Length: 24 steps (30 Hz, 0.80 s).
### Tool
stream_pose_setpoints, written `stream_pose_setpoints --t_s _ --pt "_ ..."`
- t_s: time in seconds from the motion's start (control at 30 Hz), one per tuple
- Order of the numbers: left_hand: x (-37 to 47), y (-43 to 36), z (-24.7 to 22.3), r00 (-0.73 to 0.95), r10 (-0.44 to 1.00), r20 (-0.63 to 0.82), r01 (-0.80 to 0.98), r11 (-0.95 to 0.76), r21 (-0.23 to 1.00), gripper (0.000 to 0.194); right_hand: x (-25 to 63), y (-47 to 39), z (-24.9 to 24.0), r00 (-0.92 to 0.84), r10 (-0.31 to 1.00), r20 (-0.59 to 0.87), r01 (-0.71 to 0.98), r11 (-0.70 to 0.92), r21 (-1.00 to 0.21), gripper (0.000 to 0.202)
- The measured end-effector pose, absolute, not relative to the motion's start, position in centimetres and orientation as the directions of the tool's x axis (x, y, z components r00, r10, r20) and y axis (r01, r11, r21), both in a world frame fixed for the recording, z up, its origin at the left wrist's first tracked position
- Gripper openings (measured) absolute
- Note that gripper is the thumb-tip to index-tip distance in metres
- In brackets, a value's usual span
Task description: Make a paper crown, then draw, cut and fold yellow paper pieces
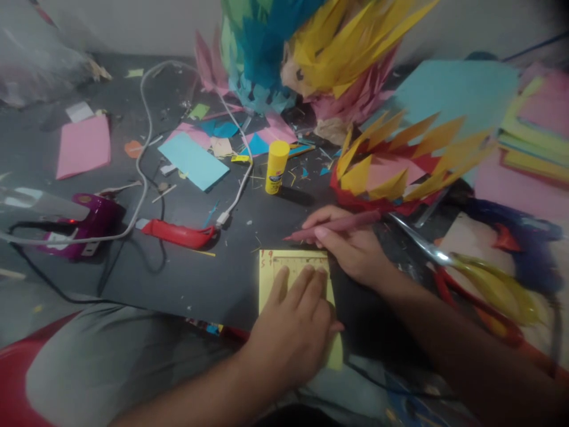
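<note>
Paper (pixel 267 287), yellow, lies at near edge of table (pixel 200 279); left hand (pixel 293 326) over it, fingers a little spread; right hand (pixel 353 250) pinches pen (pixel 349 222), tip just past paper's far edge; glue (pixel 276 169) upright beyond; cutter (pixel 178 233) to its left.

A: ok so you've got one left hand (pixel 296 323), one right hand (pixel 355 249), one pen (pixel 361 220), one yellow sheet (pixel 267 284). what else?

B: plus your one glue stick (pixel 276 169), one red cutter (pixel 180 233), one spiky paper ring (pixel 393 187), one white cable (pixel 144 179) lol
</note>
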<state>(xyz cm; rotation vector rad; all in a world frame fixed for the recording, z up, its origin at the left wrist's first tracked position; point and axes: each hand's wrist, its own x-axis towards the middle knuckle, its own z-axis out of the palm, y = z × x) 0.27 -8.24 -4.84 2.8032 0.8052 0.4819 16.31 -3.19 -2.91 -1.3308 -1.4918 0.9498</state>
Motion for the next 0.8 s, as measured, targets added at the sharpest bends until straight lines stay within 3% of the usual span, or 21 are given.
stream_pose_setpoints --t_s 0.5,0.8 --pt "0.37 -8.25 -5.0 0.786 0.543 0.297 0.484 -0.838 0.252 0.028 16.35 -3.2 -3.32 -0.05 0.989 0.141 0.301 0.15 -0.942 0.008" --pt "0.5 -8.34 -4.79 0.768 0.559 0.311 0.498 -0.828 0.258 0.028 16.0 -3.46 -2.89 -0.266 0.95 0.163 0.45 0.272 -0.85 0.011"
